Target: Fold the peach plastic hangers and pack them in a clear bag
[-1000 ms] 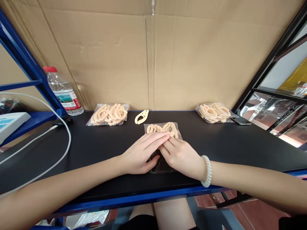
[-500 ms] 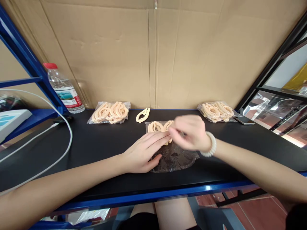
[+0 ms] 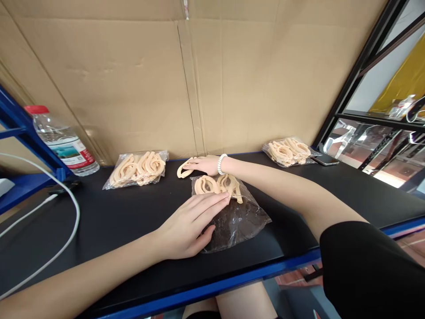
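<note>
A clear plastic bag (image 3: 237,223) lies at the middle of the black table, with several beige oval loop-shaped clips (image 3: 206,184) in its far part. My left hand (image 3: 191,223) rests flat on the bag's left side, fingers stretched out and thumb apart. Beyond the bag, my right hand (image 3: 203,165), with a white beaded bracelet at the wrist, has its fingers on the right end of a single loose beige oval clip (image 3: 181,172). That clip still lies on the table; the right thumb is hidden.
Filled bags of similar clips lie at the back left (image 3: 137,169) and back right (image 3: 288,151). A phone (image 3: 325,160) is beside the right one. A water bottle (image 3: 66,148) and white cable (image 3: 75,212) are on the left. A cardboard wall (image 3: 133,88) stands behind.
My right hand has moved from above the bag to the loose clip at the back, its fingers now on it. My left hand stays on the bag. The view has shifted to the right.
</note>
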### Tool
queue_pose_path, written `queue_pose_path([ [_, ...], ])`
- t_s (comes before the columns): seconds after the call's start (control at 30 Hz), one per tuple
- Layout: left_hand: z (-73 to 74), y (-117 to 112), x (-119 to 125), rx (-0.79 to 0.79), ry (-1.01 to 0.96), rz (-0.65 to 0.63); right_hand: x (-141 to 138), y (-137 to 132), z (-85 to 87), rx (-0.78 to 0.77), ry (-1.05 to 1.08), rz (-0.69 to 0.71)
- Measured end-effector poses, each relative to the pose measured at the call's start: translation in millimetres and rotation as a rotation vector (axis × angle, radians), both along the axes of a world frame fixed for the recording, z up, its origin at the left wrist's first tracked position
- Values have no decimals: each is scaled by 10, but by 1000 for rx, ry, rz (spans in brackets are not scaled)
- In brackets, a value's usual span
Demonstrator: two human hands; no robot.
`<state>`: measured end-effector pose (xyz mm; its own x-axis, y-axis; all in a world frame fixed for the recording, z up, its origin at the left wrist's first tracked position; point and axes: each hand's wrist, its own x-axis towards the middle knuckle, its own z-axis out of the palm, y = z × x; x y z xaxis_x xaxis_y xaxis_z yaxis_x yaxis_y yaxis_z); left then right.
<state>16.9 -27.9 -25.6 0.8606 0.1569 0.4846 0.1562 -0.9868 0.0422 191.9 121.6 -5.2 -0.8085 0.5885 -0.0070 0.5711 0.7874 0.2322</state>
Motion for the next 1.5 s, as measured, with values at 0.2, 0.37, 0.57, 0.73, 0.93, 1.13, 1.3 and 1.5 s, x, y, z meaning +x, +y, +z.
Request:
queue_pose_path([
  [0.2, -31, 33, -10, -29, -11, -26, -23, 98, 40, 21, 2, -4],
  [0.37, -48, 45, -14, -38, -19, -21, -40, 155, 30, 21, 47, -1],
  [0.57, -57, 55, -25, -34, -24, -26, -187, 245, 23, -47, -36, 6],
  [0.73, -53, 52, -34, -35, -21, -23, -237, 271, 114, -83, -64, -30],
  [0.93, -52, 42, -45, -47, -21, -17, -34, 141, 85, -170, 46, -45],
  [1.13, -54, 38, -42, -50, -19, -19, 281, -39, -43, -283, 365, -89],
  [1.3, -9, 5, -33, -81, 5, -18, 648, -226, -99, -424, 713, -142],
  [1.5, -7, 0, -45, -114, -37, -50, 1014, -695, 9, -602, 1078, -189],
])
